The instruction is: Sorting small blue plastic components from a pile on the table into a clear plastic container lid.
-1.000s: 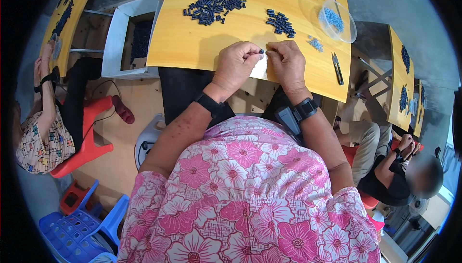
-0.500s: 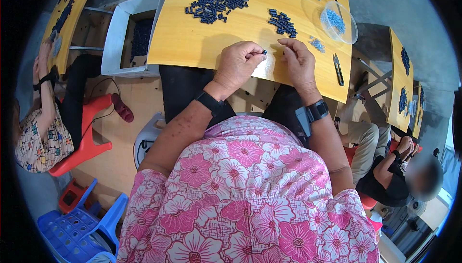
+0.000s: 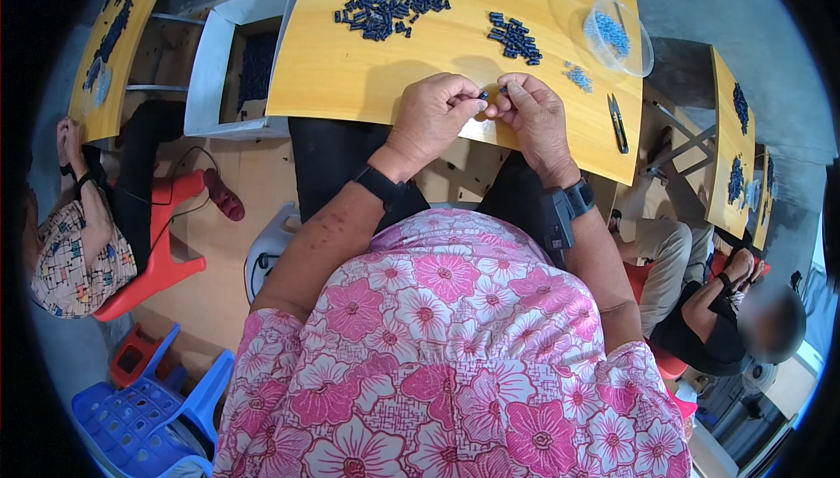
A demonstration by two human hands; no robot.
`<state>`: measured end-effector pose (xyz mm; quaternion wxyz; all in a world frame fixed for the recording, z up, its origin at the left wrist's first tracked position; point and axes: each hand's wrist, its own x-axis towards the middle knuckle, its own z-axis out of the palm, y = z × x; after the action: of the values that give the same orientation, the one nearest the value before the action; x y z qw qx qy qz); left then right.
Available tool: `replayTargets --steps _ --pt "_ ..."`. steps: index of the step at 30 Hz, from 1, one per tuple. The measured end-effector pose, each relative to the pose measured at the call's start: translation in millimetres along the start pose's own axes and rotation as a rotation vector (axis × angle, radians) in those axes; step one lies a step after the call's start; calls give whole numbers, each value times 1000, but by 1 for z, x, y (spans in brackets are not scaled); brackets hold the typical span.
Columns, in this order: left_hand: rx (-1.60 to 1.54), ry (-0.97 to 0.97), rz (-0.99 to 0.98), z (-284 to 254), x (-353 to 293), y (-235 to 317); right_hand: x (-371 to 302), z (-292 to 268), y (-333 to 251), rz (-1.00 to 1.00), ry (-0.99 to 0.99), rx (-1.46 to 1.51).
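Note:
Over the near edge of the yellow table [image 3: 341,93], my left hand [image 3: 429,119] pinches a small dark cylindrical piece [image 3: 483,96] between thumb and forefinger. My right hand [image 3: 538,124] is close beside it, its thumb and fingers closed on another tiny dark piece [image 3: 503,90], mostly covered by the fingertips. A narrow gap separates the two pieces. Beyond my hands lie a small pile of dark cylindrical pieces [image 3: 514,38] and a larger pile [image 3: 391,6]. Some light-blue bits [image 3: 578,77] are scattered to the right of my right hand.
Black thread snips [image 3: 618,124] lie by the table's right edge. A clear bowl [image 3: 643,54] of light-blue bits stands behind them. An open white box [image 3: 210,67] adjoins the table's left side. Co-workers sit at other tables left and right; a blue plastic chair [image 3: 131,417] is lower left.
My right hand has come left toward my left hand, and its parted fingers have closed in a pinch. The left hand stays put. The co-worker on the left has drawn their hands back.

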<state>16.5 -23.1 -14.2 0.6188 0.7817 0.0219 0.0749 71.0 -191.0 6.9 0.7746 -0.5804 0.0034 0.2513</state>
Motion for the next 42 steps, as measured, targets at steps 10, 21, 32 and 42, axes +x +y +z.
replayTargets --steps 10,21,32,42 --pt "44 -42 -18 -3 1 6 -2 11 1 -61 -32 -106" --pt "98 -12 53 -2 2 3 0 11 0 -216 -77 -236" --pt "69 0 77 -1 2 1 1 11 -5 -257 -66 -445" --pt "89 -60 27 -5 2 2 2 16 -20 -627 -101 -1055"
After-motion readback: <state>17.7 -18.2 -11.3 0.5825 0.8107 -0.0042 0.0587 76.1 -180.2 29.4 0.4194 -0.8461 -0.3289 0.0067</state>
